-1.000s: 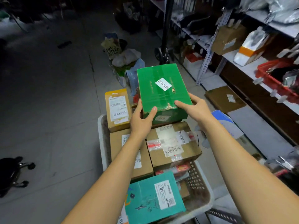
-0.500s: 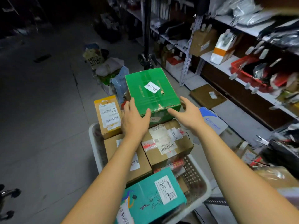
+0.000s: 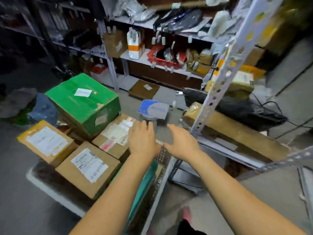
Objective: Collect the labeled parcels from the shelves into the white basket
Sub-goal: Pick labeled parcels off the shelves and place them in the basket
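Basket rim [image 3: 162, 154] beside left hand [image 3: 144, 141], nothing held

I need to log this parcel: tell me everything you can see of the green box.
The green box is a closed cardboard carton with a small white label on top and a pale patch on its near side; the print is too blurred to read. It rests on the brown cartons in the white basket, at the pile's far end. Neither hand touches it: the left hand and right hand hover open to its right.
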